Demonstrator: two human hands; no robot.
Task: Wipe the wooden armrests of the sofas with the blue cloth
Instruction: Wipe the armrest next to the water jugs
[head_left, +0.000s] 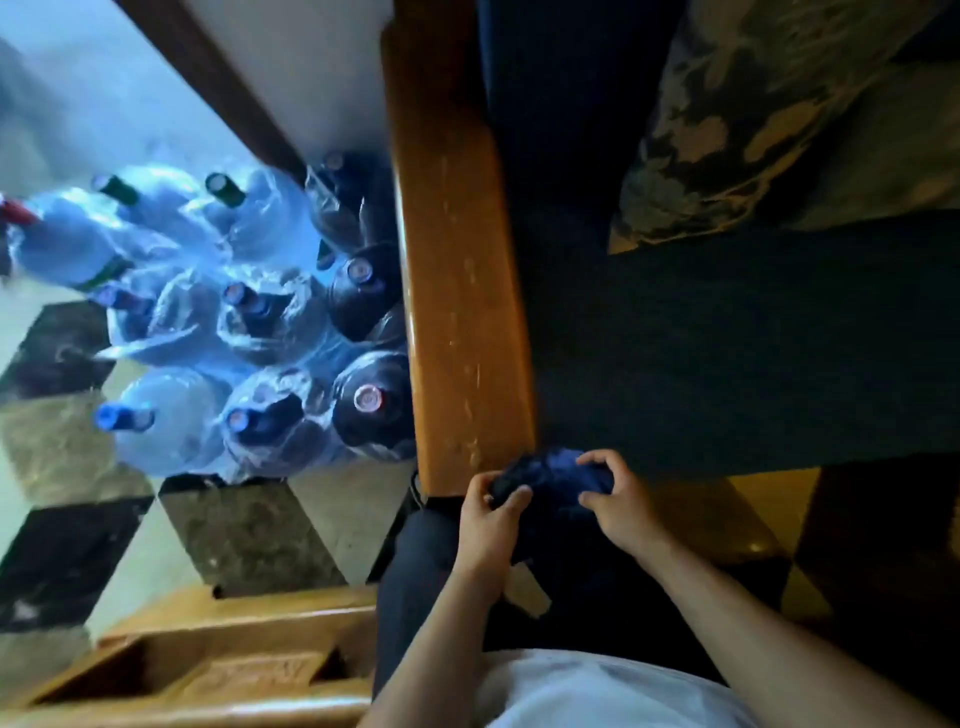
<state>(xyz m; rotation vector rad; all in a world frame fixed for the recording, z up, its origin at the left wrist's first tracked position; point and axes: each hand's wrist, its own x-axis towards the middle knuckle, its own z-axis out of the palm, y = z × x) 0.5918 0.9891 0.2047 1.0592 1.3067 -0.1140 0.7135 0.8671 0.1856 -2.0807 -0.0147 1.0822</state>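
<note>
Where both hands (550, 512) bunch it, dark-blue crumpled cloth (550, 480).

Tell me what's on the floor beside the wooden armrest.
Big water bottles stand packed together on the tiled floor left of the armrest, some wrapped in plastic. The floor beneath them is hidden.

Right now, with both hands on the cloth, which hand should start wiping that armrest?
Left, probably. The left hand grips the blue cloth on the side nearest the wooden armrest, almost at its near end. The right hand holds the cloth's far side, over the dark seat cushion.
</note>
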